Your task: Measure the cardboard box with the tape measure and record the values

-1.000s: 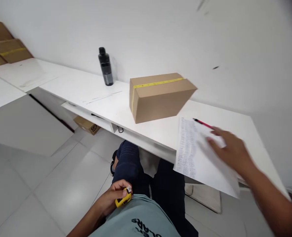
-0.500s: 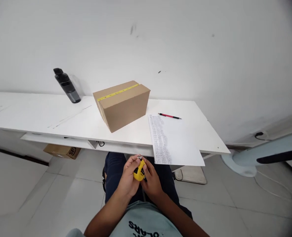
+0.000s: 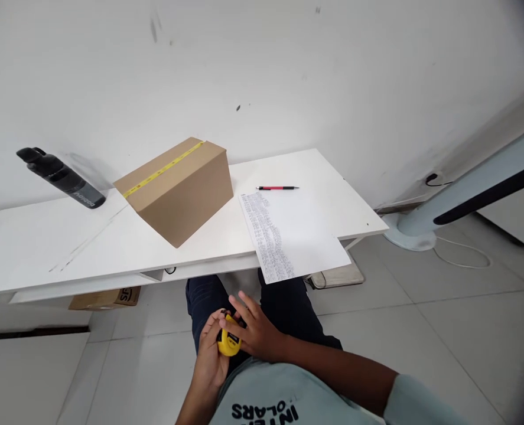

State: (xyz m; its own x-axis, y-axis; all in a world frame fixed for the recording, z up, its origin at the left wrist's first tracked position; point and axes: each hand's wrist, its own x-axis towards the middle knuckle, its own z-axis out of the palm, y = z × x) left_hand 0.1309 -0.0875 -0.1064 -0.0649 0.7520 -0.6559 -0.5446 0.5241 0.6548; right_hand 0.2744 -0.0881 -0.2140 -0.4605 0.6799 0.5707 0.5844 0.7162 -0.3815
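A yellow and black tape measure [image 3: 230, 341] is in my left hand [image 3: 211, 351], low over my lap and close to my shirt. The fingers of that hand are closed around the tape measure's side. My right hand [image 3: 262, 333] lies against the other side, its thumb across the tape measure's top. Its other visible fingers are stretched out and apart. On the table ahead stands a closed cardboard box [image 3: 186, 200] with a yellow strip of measuring-tape markings [image 3: 164, 170] along its top.
A sheet of paper with writing [image 3: 297, 236] overhangs the front edge of the white table [image 3: 212, 245]. Above it lies a red and black pen [image 3: 277, 188]. A dark bottle [image 3: 64, 179] stands at left. Another carton [image 3: 104, 298] is under the table. A pale blue column [image 3: 465, 195] rises at right.
The view has turned and tilted, so the table's things sit further left. My right hand's fingers have loosened and spread, while my left hand keeps the tape measure.
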